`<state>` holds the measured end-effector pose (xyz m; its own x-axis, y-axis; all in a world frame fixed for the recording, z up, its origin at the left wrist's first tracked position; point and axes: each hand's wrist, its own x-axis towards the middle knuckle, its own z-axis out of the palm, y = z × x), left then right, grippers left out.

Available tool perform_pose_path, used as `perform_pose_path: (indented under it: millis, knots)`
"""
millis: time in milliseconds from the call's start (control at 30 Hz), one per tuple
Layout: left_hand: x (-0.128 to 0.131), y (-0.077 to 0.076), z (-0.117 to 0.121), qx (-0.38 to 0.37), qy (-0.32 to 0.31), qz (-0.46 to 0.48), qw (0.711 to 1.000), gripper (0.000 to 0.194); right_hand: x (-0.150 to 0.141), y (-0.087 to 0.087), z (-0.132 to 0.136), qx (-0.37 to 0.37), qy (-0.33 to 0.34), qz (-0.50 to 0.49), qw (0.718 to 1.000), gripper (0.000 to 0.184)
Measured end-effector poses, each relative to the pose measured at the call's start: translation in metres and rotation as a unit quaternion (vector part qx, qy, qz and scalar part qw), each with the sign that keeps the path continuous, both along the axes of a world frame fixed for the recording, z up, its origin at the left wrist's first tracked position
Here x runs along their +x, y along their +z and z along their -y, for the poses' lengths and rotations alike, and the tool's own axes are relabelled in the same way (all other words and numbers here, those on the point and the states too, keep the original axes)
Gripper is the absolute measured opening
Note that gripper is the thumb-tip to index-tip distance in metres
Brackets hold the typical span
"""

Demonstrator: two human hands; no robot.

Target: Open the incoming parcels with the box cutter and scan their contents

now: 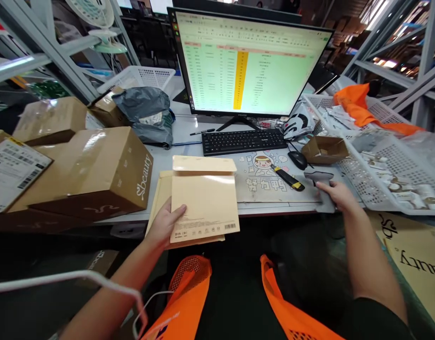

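My left hand [166,225] grips the lower left corner of a stack of cream padded envelopes [203,198] that overhangs the front edge of the white desk [189,134]; the thumb lies on top of the stack. At the desk's front right, my right hand [336,194] is closed on the handle of a grey barcode scanner [318,177]. A black and yellow utility knife [287,178] lies on the printed desk mat [263,182] just left of the scanner.
A monitor [247,63] showing a spreadsheet stands behind a black keyboard [244,140] and a mouse [297,159]. Brown cartons [93,172] fill the left side, with a grey poly bag [146,113] behind. White baskets [387,170] of small items stand right.
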<state>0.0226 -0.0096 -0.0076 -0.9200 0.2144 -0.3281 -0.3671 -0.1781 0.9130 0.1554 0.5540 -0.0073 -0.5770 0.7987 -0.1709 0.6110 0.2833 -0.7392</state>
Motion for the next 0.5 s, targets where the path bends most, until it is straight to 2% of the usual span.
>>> perform_pose_path:
  millis: [67,133,167,200,233,267,300,367,400,467,500]
  knots:
    - [-0.004,0.008,-0.008,0.012,-0.034,0.022,0.999,0.092,-0.007,0.001,-0.009,0.075,-0.021,-0.015,0.997,0.042]
    - [-0.008,0.014,-0.023,0.024,-0.071,0.020,0.997,0.091,-0.008,0.000,0.017,0.146,-0.018,-0.069,0.987,0.055]
    - [-0.010,0.017,-0.032,0.031,-0.098,0.012,0.995,0.090,-0.007,-0.001,0.041,0.127,0.015,-0.106,0.986,0.066]
    - [-0.013,0.020,-0.042,0.038,-0.133,0.001,0.990,0.088,-0.004,-0.004,0.071,0.088,0.056,-0.135,0.985,0.076]
    - [-0.015,0.023,-0.054,0.044,-0.176,-0.014,0.983,0.087,-0.002,-0.007,0.103,-0.026,0.132,-0.184,0.974,0.085]
    - [-0.017,0.026,-0.068,0.045,-0.227,-0.032,0.972,0.085,0.001,-0.010,0.135,-0.172,0.221,-0.222,0.934,0.097]
    - [-0.019,0.029,-0.082,0.040,-0.285,-0.054,0.956,0.082,0.002,-0.014,0.163,-0.273,0.247,-0.253,0.895,0.102]
    - [-0.025,0.032,-0.109,0.011,-0.409,-0.104,0.906,0.076,0.007,-0.019,0.198,-0.346,0.165,-0.318,0.867,0.088]
    - [-0.030,0.032,-0.120,-0.009,-0.460,-0.134,0.878,0.075,0.012,-0.021,0.202,-0.348,0.103,-0.336,0.869,0.080]
    - [-0.047,0.027,-0.137,-0.058,-0.510,-0.200,0.835,0.076,0.034,-0.021,0.187,-0.309,-0.040,-0.359,0.880,0.071]
    - [-0.059,0.022,-0.142,-0.086,-0.505,-0.234,0.826,0.076,0.052,-0.021,0.172,-0.272,-0.115,-0.376,0.878,0.071]
